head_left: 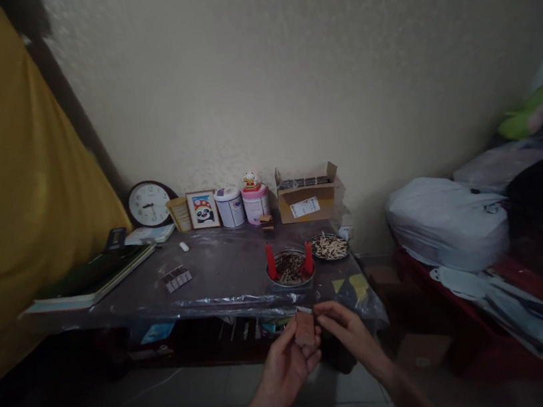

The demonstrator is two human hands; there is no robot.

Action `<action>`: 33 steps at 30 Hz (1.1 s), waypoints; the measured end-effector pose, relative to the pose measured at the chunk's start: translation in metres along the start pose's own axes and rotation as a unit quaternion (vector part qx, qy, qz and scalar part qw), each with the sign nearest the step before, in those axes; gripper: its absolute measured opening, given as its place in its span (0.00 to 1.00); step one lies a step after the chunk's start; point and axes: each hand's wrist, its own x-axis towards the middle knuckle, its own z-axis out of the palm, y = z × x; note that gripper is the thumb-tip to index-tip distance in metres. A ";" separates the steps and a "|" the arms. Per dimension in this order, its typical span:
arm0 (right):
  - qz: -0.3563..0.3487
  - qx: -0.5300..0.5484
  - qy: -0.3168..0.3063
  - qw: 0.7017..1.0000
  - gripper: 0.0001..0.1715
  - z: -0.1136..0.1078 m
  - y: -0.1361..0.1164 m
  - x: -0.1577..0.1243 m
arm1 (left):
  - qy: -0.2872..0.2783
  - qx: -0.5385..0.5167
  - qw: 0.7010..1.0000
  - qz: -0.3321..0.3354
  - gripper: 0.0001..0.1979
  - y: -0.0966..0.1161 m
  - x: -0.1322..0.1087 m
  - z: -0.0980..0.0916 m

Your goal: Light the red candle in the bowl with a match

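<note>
My left hand [289, 366] is closed around a small brown matchbox [304, 329], held upright in front of the table edge. A pale strip shows at the box's top end. Close by on its right is my right hand [347, 331], thumb and forefinger drawn together at the box's upper corner; whatever is between them is too small to make out. Beyond the hands, a round plate [293, 284] of dark-tipped matches carries two red upright pieces [271, 262]. Another plate [332, 259] holds pale matchsticks. Several small boxes [178, 278] lie in a row on the left.
The table [224, 264] has a plastic cover. Along the wall stand a clock [149, 204], a cup [179, 215], a panda picture [203, 210], two canisters [230, 208] and an open carton [309, 206]. Yellow notes [358, 285] lie front right. White bags [449, 222] sit farther right.
</note>
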 end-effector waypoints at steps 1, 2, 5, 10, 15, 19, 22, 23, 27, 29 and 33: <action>0.008 -0.002 0.015 1.000 0.15 -0.003 0.002 0.001 | -0.002 0.007 1.000 -0.015 0.14 0.000 0.000 0.000; 0.012 -0.005 0.025 1.000 0.15 -0.004 0.004 0.002 | -0.007 0.015 0.999 -0.027 0.14 -0.001 -0.001 0.000; 0.020 -0.008 0.019 1.000 0.14 -0.004 0.009 0.003 | -0.026 0.038 0.998 -0.039 0.15 -0.003 -0.001 0.001; 0.037 -0.010 0.009 0.999 0.11 0.001 0.010 0.000 | -0.018 0.083 0.996 -0.022 0.16 -0.006 -0.002 0.005; 0.055 -0.012 0.001 0.998 0.10 0.004 0.013 -0.001 | 0.033 0.138 0.990 0.007 0.19 -0.011 -0.002 0.008; 0.052 -0.040 0.033 0.997 0.09 0.005 0.015 -0.001 | 0.044 0.161 0.986 0.023 0.19 -0.012 -0.001 0.009; 0.052 -0.040 0.035 0.997 0.08 0.006 0.017 0.000 | 0.049 0.172 0.984 0.021 0.19 -0.012 -0.001 0.009; 0.052 -0.038 0.034 0.997 0.08 0.007 0.018 0.000 | 0.047 0.175 0.983 0.021 0.19 -0.013 -0.001 0.008; 0.050 -0.037 0.029 0.998 0.08 0.007 0.021 -0.001 | 0.046 0.187 0.980 0.040 0.20 -0.014 0.001 0.005; 0.037 -0.048 0.023 0.998 0.08 0.006 0.021 -0.001 | 0.047 0.191 0.979 0.049 0.21 -0.013 0.001 0.004; -0.021 -0.110 0.017 0.994 0.05 0.003 0.016 -0.002 | 0.059 0.178 0.981 0.048 0.20 -0.011 0.002 0.003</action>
